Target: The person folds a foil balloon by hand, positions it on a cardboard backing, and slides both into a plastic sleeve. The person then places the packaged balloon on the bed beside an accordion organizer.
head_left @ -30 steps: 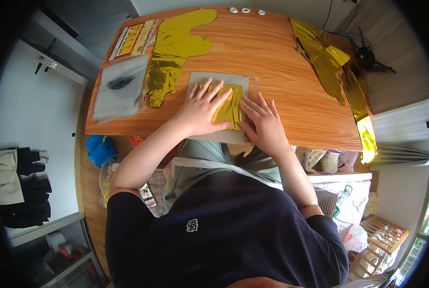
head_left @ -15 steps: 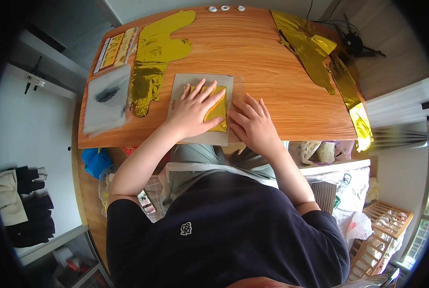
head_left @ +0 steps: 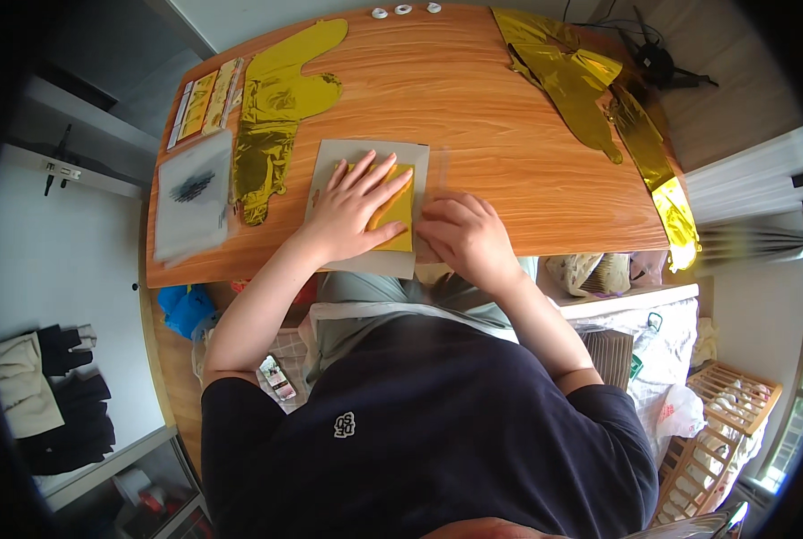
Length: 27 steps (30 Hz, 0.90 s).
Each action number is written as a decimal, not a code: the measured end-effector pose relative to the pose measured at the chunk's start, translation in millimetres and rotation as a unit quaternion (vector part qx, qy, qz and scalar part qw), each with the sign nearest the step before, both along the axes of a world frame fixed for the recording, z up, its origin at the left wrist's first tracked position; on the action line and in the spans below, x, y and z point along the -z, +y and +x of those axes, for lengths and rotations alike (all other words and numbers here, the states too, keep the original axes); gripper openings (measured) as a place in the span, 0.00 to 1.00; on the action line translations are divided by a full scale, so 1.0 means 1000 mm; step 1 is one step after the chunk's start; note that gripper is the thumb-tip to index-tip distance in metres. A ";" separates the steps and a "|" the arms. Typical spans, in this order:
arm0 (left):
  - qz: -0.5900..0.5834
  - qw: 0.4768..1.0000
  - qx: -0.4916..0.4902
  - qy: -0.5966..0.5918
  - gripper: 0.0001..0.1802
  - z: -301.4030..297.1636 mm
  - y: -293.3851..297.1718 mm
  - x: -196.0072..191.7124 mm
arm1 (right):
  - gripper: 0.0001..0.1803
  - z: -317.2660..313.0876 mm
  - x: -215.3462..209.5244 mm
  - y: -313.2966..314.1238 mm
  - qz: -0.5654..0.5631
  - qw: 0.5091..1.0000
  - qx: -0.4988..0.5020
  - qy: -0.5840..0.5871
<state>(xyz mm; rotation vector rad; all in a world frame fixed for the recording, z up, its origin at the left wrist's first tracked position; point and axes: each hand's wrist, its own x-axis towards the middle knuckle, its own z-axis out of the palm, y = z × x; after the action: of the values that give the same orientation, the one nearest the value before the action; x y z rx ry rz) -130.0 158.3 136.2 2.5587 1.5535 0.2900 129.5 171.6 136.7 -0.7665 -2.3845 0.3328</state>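
Observation:
A folded piece of gold foil [head_left: 399, 211] lies on a grey card [head_left: 376, 262] near the front edge of a wooden table [head_left: 473, 135]. My left hand [head_left: 352, 211] lies flat on the foil with its fingers spread, pressing it down. My right hand [head_left: 462, 238] rests at the right edge of the card with its fingers curled, touching the foil's right side. Most of the foil is hidden under my left hand.
A flat gold foil balloon [head_left: 275, 117] lies left of the card. More gold foil balloons [head_left: 581, 85] lie at the table's right end. A clear bag [head_left: 193, 193] and sheets [head_left: 202, 103] sit at the left. Three small white rings [head_left: 403, 11] line the far edge.
My right hand has drawn back to the card's right edge and curled its fingers. My left hand stays spread on the foil. The view has shifted a little.

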 end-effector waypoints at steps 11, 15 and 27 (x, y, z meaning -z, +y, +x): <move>-0.042 0.993 0.039 -0.107 0.38 -0.004 -0.002 0.004 | 0.17 -0.015 0.013 -0.008 0.097 0.994 0.056 -0.005; -0.045 0.990 0.048 -0.121 0.35 -0.007 -0.001 0.008 | 0.18 -0.011 0.009 -0.002 0.145 0.988 -0.002 -0.061; 0.001 0.999 0.052 -0.009 0.34 0.000 -0.001 0.018 | 0.16 -0.016 0.021 -0.002 0.121 0.991 -0.048 -0.040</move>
<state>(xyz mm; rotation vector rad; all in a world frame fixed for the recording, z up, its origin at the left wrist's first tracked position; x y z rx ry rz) -130.5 157.1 118.0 2.6198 1.4095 0.3033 113.8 169.9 115.9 -0.5655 -2.4840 0.0491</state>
